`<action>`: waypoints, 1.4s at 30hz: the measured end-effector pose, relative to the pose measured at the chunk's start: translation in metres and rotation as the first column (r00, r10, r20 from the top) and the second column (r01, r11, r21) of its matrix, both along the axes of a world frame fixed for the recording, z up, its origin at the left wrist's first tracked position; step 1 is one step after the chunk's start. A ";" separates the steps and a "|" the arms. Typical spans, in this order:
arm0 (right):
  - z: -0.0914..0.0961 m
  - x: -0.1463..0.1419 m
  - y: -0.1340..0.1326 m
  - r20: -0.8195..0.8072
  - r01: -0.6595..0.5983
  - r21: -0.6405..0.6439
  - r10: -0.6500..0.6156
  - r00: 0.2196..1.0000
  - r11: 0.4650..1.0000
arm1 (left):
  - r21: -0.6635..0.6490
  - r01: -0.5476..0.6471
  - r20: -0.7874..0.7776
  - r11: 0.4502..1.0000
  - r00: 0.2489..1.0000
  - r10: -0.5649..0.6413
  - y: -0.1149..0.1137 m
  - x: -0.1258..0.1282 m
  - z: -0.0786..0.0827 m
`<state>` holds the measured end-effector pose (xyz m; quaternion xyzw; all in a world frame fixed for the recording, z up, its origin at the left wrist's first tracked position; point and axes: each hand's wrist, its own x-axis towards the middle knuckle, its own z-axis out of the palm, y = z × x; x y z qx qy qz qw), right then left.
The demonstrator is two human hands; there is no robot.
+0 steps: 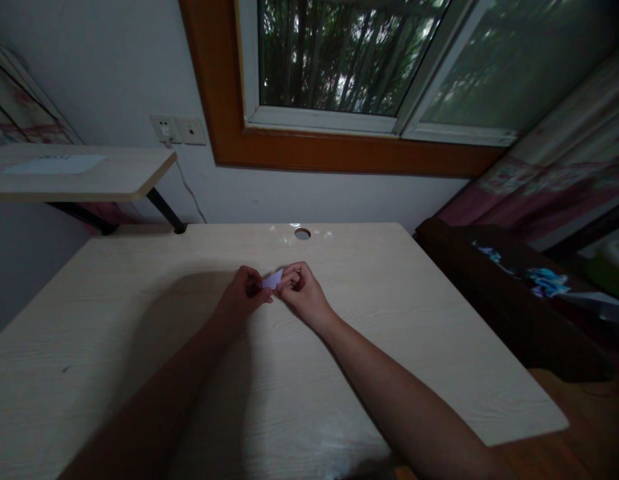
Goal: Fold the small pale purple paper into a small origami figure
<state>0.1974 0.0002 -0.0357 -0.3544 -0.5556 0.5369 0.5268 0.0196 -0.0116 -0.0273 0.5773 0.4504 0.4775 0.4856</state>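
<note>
Both my hands meet over the middle of a pale wooden desk (139, 313). Between them is a small folded piece of pale paper (272, 279). My left hand (243, 293) pinches its left end with curled fingers. My right hand (302, 291) grips its right end, fingers closed round it. The paper is held just above the desk top, and most of it is hidden by my fingers.
A round cable hole (302, 233) sits near the desk's far edge. A raised shelf (109, 177) with a white sheet stands at the back left, under a wall socket (178, 129). A window (349, 60) is ahead. Dark furniture (514, 293) with bedding lies to the right.
</note>
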 end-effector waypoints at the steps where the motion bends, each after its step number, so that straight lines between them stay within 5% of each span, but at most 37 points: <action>1: 0.001 0.000 0.000 -0.008 0.003 -0.004 -0.003 1.000 1.000 | -0.003 0.000 0.015 1.000 1.000 0.000 0.000 0.000 0.000; 17: 0.006 0.000 -0.002 0.054 0.000 0.008 -0.001 0.999 1.000 | 0.011 0.018 0.023 1.000 1.000 -0.018 0.000 0.002 0.000; 42: 0.012 0.001 0.004 -0.216 0.075 -0.090 -0.093 0.972 0.993 | 0.044 0.034 0.164 0.998 0.986 -0.041 0.000 0.000 0.005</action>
